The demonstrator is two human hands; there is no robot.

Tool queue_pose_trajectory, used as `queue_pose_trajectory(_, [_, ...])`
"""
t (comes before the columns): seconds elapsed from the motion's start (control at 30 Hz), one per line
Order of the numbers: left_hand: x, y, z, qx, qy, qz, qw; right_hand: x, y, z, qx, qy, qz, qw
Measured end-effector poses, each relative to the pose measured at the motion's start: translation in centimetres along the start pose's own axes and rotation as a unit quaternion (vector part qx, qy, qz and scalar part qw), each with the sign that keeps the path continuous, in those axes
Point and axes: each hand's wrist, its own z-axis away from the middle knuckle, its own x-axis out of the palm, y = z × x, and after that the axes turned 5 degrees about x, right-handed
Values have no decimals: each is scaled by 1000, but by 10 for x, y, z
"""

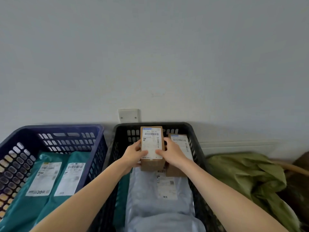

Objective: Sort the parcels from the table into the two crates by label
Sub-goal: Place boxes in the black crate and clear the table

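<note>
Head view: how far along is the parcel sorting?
Done: two teal mailers in the blue crate; a grey mailer and a cardboard box in the black crate. In hand: left hand and right hand hold a second box over that crate. Left: cannot tell, table out of view.

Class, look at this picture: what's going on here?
A person grips a labelled cardboard box between the left hand and right hand, over the black crate. That crate already holds a second box and a grey mailer. The blue crate on the left holds teal mailers.
</note>
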Motion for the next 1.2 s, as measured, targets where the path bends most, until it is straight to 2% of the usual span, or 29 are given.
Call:
queue_pose_trajectory(0.2, [9, -14, -12, -36, 10, -19, 999, 1, 16, -9, -38, 2, 103, 994])
queue_pose_trajectory(0.4, [18, -14, -19, -45, 24, -48, 998, -1, 35, -12, -99, 75, 210, 970])
queue_pose_trajectory(0.57, [18, -16, -24, -67, 18, -73, 995, -4, 55, -20, -41, 10, 258, 965])
queue_pose_trajectory(0.7, [17, -21, -28, -89, 18, -70, 993, 4, 70, -23, -30, 3, 294, 955])
queue_pose_trajectory(1.2, [21, -40, -29, -132, 41, 59, 989, 6, 72, -35, -13, -38, 297, 954])
